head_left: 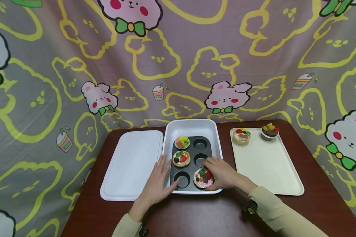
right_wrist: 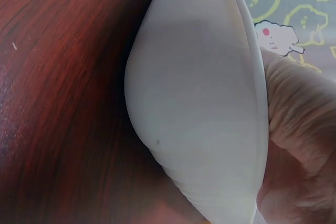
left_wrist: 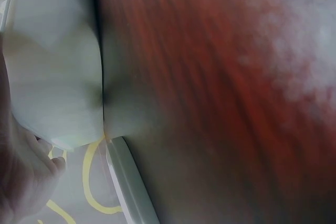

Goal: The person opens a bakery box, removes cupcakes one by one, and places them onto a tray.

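Observation:
A dark muffin pan [head_left: 191, 185] lies inside a white rectangular tub [head_left: 191, 124]. My right hand [head_left: 222, 173] holds a pink-frosted cupcake [head_left: 201, 179] topped with fruit at the pan's front right cup, thumb on the near side and fingers on the far side. At the tub's left front edge, my left hand [head_left: 156, 185] rests with fingers extended, thumb reaching over the empty front left cup [head_left: 182, 180]. A cream tart [head_left: 181, 159] with a strawberry fills the middle left cup, and a fruit-topped cupcake [head_left: 182, 143] the back left one. In the right wrist view, the hand [right_wrist: 299, 124] overlaps the tub's rim.
Left of the tub, a white lid [head_left: 133, 164] lies flat on the brown table [head_left: 178, 217]. To the right is a cream tray [head_left: 268, 168] bearing a fruit tart [head_left: 241, 135] and a chocolate cupcake [head_left: 269, 132] at its back. A patterned curtain [head_left: 184, 65] surrounds the table's back and sides.

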Demonstrator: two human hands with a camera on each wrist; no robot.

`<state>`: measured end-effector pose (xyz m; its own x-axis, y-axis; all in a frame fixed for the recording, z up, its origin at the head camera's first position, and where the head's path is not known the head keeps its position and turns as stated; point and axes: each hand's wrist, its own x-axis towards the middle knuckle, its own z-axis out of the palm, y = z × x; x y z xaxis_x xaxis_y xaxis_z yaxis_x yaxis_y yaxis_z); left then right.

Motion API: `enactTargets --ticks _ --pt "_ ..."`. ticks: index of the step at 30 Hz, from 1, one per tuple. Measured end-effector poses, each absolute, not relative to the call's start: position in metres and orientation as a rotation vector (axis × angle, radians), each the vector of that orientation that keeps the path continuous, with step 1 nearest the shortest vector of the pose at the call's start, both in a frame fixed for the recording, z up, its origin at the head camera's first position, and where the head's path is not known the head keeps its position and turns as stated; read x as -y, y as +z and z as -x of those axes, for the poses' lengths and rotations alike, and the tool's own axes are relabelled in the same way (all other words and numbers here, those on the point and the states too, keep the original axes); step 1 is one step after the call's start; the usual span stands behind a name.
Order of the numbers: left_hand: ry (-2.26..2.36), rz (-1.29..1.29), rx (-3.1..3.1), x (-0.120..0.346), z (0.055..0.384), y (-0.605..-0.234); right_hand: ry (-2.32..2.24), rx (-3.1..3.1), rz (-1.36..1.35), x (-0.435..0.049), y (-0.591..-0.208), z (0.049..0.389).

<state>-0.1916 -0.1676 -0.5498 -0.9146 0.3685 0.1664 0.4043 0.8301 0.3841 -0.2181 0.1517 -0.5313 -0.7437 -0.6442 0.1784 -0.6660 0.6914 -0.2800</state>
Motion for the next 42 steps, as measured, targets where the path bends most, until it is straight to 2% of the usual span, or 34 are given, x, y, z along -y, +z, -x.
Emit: enactTargets --ticks 10,32,42 --pt "-0.658 0.623 2.924 0.1688 0.1909 -0.5496 0.475 2.859 -1.061 -0.1507 -0.5335 0.2175" --pt "-0.635 0.635 2.92 0.1694 0.1905 -0.5501 0.71 2.796 -1.063 -0.1546 -0.537 0.2151" --pt "-0.639 0.637 2.915 0.1686 0.191 -0.5514 0.89 2.866 -0.907 -0.1563 -0.5379 0.2135"
